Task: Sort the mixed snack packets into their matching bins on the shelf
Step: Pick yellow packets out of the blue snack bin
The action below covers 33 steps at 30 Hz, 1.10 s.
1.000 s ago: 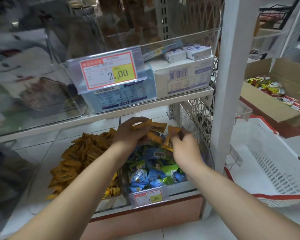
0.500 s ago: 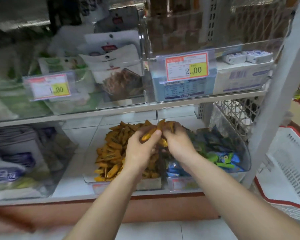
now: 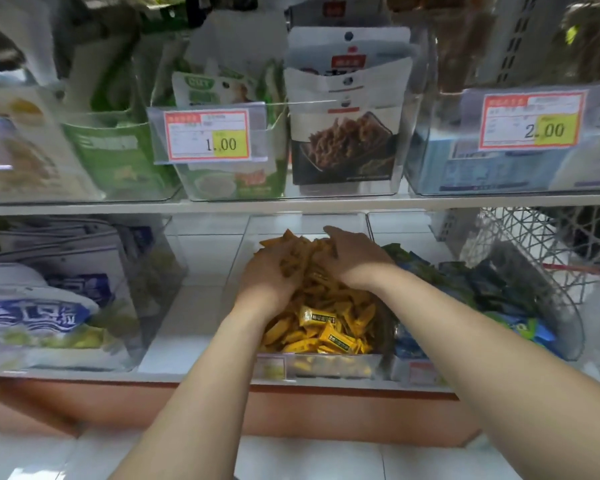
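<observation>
Grip: small yellow foil packets (image 3: 300,254) are cupped by left hand (image 3: 267,278) and right hand (image 3: 357,261), fingers curled.
Release: to be made low inside clear plastic bin (image 3: 326,367).

Bright, even, diffuse light, no hard shadows; a bit dimmer under the upper shelf (image 3: 291,204). Whole frame is soft. Sharpest at centre: packets (image 3: 326,327) and the 1.00 price tag (image 3: 207,135) are readable. Left and top edges smeared and out of focus. Pale glare on clear bins (image 3: 426,98). Wide-angle stretch towards the edges.

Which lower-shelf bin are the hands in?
The bin heaped with yellow packets; the neighbouring bin to its right holds blue and green packets instead.
</observation>
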Each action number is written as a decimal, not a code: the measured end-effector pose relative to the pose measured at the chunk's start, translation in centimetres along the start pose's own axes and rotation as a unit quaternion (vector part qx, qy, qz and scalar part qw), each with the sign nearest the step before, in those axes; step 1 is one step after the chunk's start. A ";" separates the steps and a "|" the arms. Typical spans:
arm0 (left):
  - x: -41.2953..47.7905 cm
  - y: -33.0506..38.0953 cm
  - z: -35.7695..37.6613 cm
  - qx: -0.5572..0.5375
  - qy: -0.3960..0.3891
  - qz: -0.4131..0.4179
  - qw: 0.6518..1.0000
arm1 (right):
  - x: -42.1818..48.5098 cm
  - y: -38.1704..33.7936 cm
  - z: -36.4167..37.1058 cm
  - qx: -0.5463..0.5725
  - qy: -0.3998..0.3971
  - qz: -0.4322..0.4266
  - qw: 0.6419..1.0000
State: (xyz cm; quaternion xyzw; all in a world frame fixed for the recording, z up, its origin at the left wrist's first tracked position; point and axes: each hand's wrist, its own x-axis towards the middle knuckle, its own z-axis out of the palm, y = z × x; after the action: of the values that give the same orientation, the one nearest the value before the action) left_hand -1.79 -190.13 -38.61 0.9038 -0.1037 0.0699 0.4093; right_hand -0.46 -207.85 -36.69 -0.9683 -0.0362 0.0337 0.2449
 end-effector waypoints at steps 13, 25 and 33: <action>-4.9 6.7 2.1 0.068 -0.059 0.178 0.980 | -15.6 14.4 -5.6 0.000 0.184 0.093 0.979; 0.8 15.6 16.7 0.178 -0.303 0.210 0.912 | -17.8 18.2 -2.2 -0.139 0.029 0.126 0.982; 10.5 16.5 28.1 0.226 -0.314 0.161 0.908 | -16.0 18.4 -1.8 -0.117 0.134 0.133 0.975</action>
State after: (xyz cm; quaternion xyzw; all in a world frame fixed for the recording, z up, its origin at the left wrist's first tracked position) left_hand 5.49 -223.36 -42.84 0.9183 -0.3524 -0.1315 0.1238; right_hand -15.23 -226.20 -43.06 -0.9821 0.1223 -0.0689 0.1257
